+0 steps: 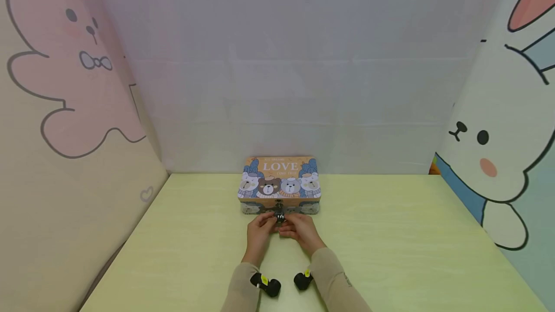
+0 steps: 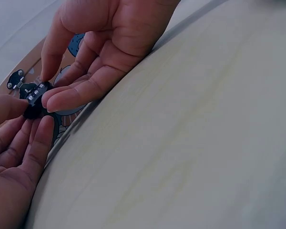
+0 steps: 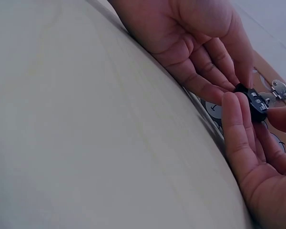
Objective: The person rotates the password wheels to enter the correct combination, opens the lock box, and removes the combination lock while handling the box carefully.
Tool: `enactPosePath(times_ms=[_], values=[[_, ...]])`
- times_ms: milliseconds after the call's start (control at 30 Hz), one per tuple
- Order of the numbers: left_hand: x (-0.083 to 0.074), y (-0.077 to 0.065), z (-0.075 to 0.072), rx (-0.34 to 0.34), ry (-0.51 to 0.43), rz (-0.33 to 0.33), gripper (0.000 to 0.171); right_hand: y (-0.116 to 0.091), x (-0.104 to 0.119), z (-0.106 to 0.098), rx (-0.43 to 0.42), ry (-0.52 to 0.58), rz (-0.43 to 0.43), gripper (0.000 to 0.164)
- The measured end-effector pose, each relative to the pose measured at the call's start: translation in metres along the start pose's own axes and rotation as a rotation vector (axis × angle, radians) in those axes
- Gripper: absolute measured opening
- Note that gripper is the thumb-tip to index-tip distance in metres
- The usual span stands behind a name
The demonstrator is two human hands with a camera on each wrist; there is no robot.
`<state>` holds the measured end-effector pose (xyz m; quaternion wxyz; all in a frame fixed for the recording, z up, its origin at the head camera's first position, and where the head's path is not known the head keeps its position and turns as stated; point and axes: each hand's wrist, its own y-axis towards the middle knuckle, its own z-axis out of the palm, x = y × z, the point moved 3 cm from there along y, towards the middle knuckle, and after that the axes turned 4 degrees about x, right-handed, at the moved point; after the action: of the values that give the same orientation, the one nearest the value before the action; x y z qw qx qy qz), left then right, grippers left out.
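Note:
A rectangular tin box (image 1: 279, 189) printed with cartoon bears and the word LOVE lies with its lid down. At its front is a metal latch (image 3: 279, 89). Against that latch sits a small black combination padlock (image 1: 280, 217), its number dials (image 2: 36, 95) showing; whether its shackle is locked cannot be made out. My left hand (image 1: 258, 236) pinches the padlock's left side between thumb and fingers. From the other side, my right hand (image 1: 305, 231) pinches it too, fingertips close to the dials. The digits are too small to read.
The box stands near the far edge of a pale yellow table (image 1: 390, 235). Behind it hangs a white cloth backdrop (image 1: 295, 71). Cartoon-printed panels flank the table, a pink figure (image 1: 56, 85) on the left and a white rabbit (image 1: 507, 167) on the right.

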<state>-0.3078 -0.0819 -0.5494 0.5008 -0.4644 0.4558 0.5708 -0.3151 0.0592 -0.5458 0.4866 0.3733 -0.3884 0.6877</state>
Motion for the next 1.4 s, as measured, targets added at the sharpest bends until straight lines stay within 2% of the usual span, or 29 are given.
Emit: enactPosePath(times_ms=[167, 300, 467, 567, 667, 833, 1167, 1400], values=[[0.002, 0.001, 0.000, 0.005, 0.003, -0.029, 0.026, 0.000, -0.002, 0.000, -0.013, -0.023, 0.003, 0.019], [0.001, 0.003, 0.000, 0.046, 0.010, -0.060, 0.028, -0.001, -0.003, 0.000, -0.007, -0.038, -0.005, 0.023], [0.000, 0.007, -0.001, 0.127, 0.126, -0.096, 0.029, -0.002, -0.002, -0.001, -0.002, -0.044, -0.010, 0.021], [-0.002, 0.009, -0.002, 0.153, 0.205, -0.101, 0.029, -0.002, -0.002, -0.001, 0.002, -0.043, -0.009, 0.020], [-0.002, 0.010, -0.002, 0.149, 0.237, -0.114, 0.027, -0.002, -0.003, -0.001, 0.005, -0.047, -0.009, 0.021], [0.000, 0.013, -0.002, 0.141, 0.241, -0.109, 0.025, -0.002, -0.002, 0.000, 0.005, -0.046, -0.011, 0.022], [-0.001, 0.012, -0.001, 0.122, 0.298, -0.045, 0.021, -0.003, 0.000, 0.001, 0.014, -0.055, -0.016, 0.028], [-0.004, 0.011, 0.004, 0.133, 0.228, -0.047, 0.020, 0.001, -0.003, 0.000, 0.024, -0.066, -0.028, 0.026]])
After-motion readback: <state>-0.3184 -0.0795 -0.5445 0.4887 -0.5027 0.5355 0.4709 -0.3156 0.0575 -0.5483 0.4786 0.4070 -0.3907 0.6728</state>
